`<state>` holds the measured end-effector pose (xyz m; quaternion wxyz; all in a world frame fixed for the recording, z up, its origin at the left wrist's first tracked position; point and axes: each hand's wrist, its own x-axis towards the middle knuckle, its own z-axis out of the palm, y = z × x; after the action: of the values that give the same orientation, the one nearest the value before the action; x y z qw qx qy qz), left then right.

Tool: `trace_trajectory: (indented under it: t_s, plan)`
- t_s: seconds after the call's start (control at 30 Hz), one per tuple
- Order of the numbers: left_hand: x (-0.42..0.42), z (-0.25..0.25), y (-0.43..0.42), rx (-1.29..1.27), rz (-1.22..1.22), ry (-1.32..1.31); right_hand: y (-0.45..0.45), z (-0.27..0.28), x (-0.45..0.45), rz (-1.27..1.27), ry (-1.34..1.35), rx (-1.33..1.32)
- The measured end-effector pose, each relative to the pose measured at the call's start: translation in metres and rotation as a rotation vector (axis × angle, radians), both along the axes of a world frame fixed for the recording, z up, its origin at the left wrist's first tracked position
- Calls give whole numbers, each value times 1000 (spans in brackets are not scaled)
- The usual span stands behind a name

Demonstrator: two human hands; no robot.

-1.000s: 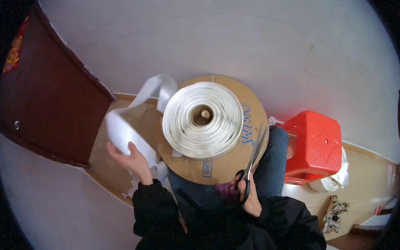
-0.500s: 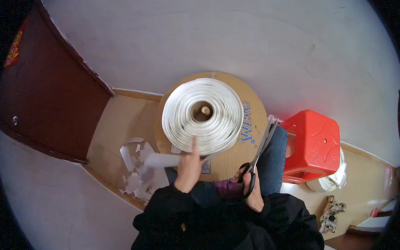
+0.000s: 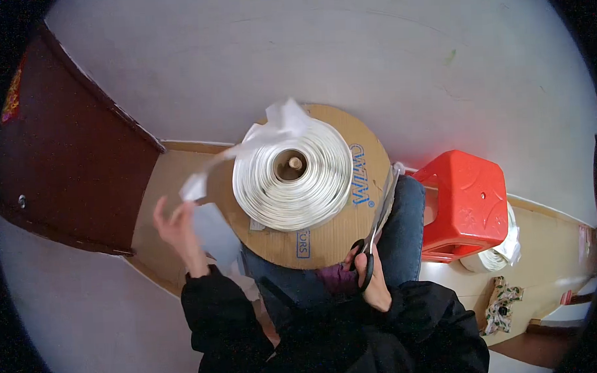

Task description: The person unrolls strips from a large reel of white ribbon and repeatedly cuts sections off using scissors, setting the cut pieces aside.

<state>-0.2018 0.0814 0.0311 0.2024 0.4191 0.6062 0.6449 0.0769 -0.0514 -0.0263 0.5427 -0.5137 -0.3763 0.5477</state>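
Note:
A big roll of white ribbon (image 3: pixel 315 196) lies on a round cardboard disc (image 3: pixel 327 248) over my lap, around a cardboard core with a peg in it. From the roll's top a loose white strip (image 3: pixel 286 124) runs left and down, blurred, towards my left hand (image 3: pixel 182 236). Its thumb and a finger seem pinched at the strip, with other fingers raised. My right hand (image 3: pixel 374 282) is closed around the black handles of the scissors (image 3: pixel 379 223), whose blades point up and rest near the disc's right edge.
A red plastic stool (image 3: pixel 470 207) stands at the right, with another white roll (image 3: pixel 492 258) behind it. A patterned cloth item (image 3: pixel 500 308) lies on the floor. White scraps (image 3: pixel 246 284) are at the lower left. A brown door (image 3: pixel 67 155) is at the left.
My left hand went from the left to the roll's front edge, then back out left. The loose strip has swung up over the roll. My right hand kept the scissors.

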Motion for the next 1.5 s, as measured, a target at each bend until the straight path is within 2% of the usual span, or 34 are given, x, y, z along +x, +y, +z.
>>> trace_trajectory:
  t_s: [0.07,0.13,0.17,0.3,0.37,0.4,0.47,0.57,0.63,0.67,0.7,0.73,0.8,0.83,0.97,1.0,1.13,1.2,1.23,1.3,1.37,1.4,1.47,1.5]
  plan:
    - [-38,-13,-2,39,95,-61,0,-3,0,-21,-4,5]
    - [-61,-14,-10,201,447,-269,1,-4,-2,-28,-7,14]
    - [-73,-21,-11,204,454,-265,2,-4,-3,-20,-4,15]
    - [-111,-71,-8,215,949,404,1,-3,-4,15,-2,-12]
    - [-81,-64,-7,108,534,930,1,-4,-5,25,-20,-13]
    - [-51,-56,-5,-284,276,734,0,-4,-6,29,-35,-13]
    - [-38,-74,8,-445,-50,1309,1,-5,-7,40,-63,-9]
    - [-34,-113,26,-413,-102,1200,-1,-4,-6,65,-94,-24]
    - [-52,-127,37,-289,-335,1209,-3,-4,-6,63,-122,-49]
    - [-60,-128,36,-472,-493,853,-5,-5,-6,67,-121,-49]
    - [-64,-119,33,-633,-631,483,-5,-6,-7,47,-110,-49]
    - [-71,-109,28,-633,-624,488,-6,-8,-9,28,-96,-49]
    - [-88,-87,10,-792,-886,377,-7,-10,-16,0,-63,-57]
    - [-96,-75,3,-800,-869,377,-8,-10,-18,16,-54,-58]
    - [-126,-22,-27,-923,-1249,103,-10,-5,-24,134,-21,-125]
    - [-127,-12,-34,-923,-1230,103,-10,-6,-29,151,-16,-119]
    - [-75,15,-47,-606,-1130,-33,-11,-6,-38,348,111,-27]
    - [-24,34,-47,-660,-1137,80,-9,-9,-45,437,270,-15]
    - [0,22,-46,-573,-1166,28,-6,-4,-48,434,258,-12]
    - [42,28,-37,-542,-1303,173,9,14,-52,237,314,104]
    - [70,27,-27,-400,-1270,-112,29,26,-43,5,200,102]
    - [72,26,-19,-398,-1277,-120,41,12,-27,-58,37,143]
    - [72,14,-2,-561,-1428,-317,64,38,-15,-250,92,207]
    - [69,3,2,-566,-1432,-325,73,47,-8,-284,73,219]
